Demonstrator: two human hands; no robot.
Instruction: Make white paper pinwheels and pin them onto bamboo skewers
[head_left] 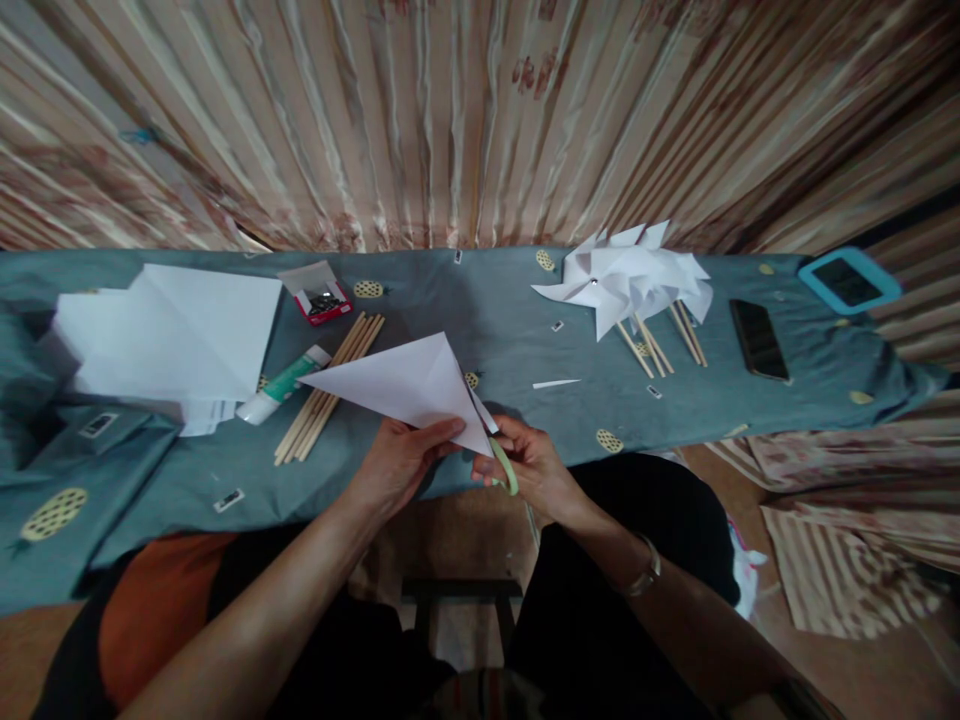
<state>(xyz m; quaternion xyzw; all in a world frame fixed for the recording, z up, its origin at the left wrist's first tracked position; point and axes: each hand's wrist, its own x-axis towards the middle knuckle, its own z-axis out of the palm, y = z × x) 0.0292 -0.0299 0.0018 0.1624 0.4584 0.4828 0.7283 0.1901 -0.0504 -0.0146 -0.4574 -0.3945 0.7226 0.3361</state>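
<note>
My left hand pinches a folded white paper triangle near its lower edge, thumb on top. The sheet's long point reaches left over the wooden sticks. In my right hand is a pair of scissors with light green handles, fingers closed round them. The scissors meet the paper's right edge, where a narrow strip stands partly apart from it; the blades are mostly hidden. A thin white paper sliver lies on the cloth to the right of the paper.
White paper pinwheels on sticks lie back right, beside a dark phone and a blue-framed device. On the left are white sheets, a glue tube, several wooden sticks and an open red box of small metal pieces.
</note>
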